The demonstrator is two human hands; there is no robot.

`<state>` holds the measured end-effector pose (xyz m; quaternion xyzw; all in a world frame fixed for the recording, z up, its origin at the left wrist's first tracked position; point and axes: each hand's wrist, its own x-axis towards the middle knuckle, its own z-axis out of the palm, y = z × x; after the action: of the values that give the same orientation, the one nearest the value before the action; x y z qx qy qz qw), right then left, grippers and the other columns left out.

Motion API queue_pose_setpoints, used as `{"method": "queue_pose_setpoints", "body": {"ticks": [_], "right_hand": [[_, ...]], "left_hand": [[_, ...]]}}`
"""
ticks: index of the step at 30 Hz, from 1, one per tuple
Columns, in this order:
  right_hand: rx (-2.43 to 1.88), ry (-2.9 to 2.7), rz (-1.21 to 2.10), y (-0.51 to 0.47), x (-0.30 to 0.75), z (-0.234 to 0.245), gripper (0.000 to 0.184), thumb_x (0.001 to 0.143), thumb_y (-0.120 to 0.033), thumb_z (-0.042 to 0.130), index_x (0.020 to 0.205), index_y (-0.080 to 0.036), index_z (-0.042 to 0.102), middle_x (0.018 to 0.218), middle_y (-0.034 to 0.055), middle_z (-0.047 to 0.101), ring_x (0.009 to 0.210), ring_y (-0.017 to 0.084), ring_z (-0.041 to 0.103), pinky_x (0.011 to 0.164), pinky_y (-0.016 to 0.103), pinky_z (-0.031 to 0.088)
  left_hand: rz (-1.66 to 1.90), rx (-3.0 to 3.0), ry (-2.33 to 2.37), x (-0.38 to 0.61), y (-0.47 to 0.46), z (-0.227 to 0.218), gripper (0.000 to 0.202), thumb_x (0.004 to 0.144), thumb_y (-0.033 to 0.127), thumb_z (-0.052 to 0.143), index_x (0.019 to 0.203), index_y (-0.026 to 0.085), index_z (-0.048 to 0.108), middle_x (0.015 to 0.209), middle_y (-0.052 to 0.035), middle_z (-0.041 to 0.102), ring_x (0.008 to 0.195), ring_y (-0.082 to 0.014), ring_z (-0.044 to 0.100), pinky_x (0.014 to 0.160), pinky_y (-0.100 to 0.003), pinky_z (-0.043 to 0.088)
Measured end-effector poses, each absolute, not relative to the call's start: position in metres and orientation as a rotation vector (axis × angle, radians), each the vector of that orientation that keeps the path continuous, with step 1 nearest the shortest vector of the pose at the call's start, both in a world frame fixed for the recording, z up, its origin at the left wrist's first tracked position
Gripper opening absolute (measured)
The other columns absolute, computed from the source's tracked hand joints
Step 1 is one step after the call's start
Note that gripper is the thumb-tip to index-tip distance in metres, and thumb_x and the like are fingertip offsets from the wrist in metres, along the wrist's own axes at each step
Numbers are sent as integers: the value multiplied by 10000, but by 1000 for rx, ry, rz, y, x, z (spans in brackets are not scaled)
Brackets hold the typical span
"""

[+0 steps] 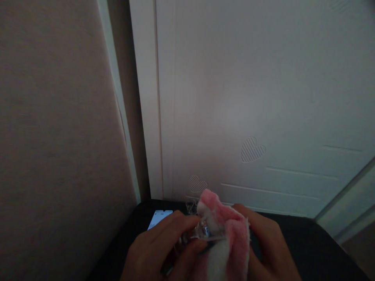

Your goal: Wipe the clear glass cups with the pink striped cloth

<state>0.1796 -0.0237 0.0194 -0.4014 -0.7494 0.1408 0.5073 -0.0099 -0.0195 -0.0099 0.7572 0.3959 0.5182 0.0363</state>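
My left hand (159,248) is at the bottom centre, its fingers curled and pinching a small clear, shiny object (202,230) that I cannot make out. My right hand (265,244) is beside it on the right, fingers wrapped round a pink and white fluffy cloth (231,234) that drapes over the clear object. Both hands meet above a black surface (307,242). A lit phone (159,218) lies on that surface just behind my left hand.
A white panel with embossed hearts (252,150) rises right behind the black surface. A beige wall (58,136) stands on the left. Another small clear object (191,206) sits at the panel's foot.
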Motion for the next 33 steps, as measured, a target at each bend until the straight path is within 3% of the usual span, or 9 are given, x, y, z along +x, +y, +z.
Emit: {"method": "queue_pose_setpoints", "body": {"ticks": [3, 9, 16, 21, 33], "right_hand": [[-958, -1821, 319, -24, 181, 20, 134, 866, -274, 566, 864, -264, 700, 714, 14, 724, 651, 205, 698, 615, 245, 561], [-922, -1872, 390, -19, 185, 21, 177, 826, -262, 606, 976, -282, 697, 783, 17, 748, 686, 214, 711, 627, 251, 572], [-994, -1882, 416, -18, 185, 21, 99, 823, -185, 583, 770, -246, 639, 644, -35, 656, 577, 144, 629, 556, 209, 482], [-1000, -1896, 532, -15, 185, 20, 135, 803, -92, 583, 776, -213, 637, 685, -44, 655, 632, 123, 619, 582, 185, 456], [-1072, -1858, 591, -13, 187, 16, 141, 812, -70, 585, 793, -204, 628, 713, -49, 638, 663, 121, 592, 621, 214, 421]], "left_hand": [[1542, 2343, 1296, -10, -20, -11, 155, 847, 288, 644, 1003, 287, 642, 785, 43, 707, 658, -111, 683, 597, -161, 535], [1508, 2389, 1318, -8, -19, -11, 171, 858, 267, 632, 1029, 278, 633, 803, 45, 690, 657, -88, 664, 586, -147, 522], [1491, 2429, 1343, -7, -21, -9, 188, 846, 235, 636, 1030, 264, 606, 793, 54, 681, 614, -74, 651, 561, -141, 528], [1438, 2407, 1347, -4, -20, -7, 118, 872, 243, 617, 989, 238, 624, 746, 51, 679, 581, -80, 649, 527, -150, 531], [1404, 2427, 1341, -3, -24, -14, 230, 894, 228, 607, 1120, 267, 627, 967, 13, 728, 829, -117, 708, 714, -191, 560]]}}
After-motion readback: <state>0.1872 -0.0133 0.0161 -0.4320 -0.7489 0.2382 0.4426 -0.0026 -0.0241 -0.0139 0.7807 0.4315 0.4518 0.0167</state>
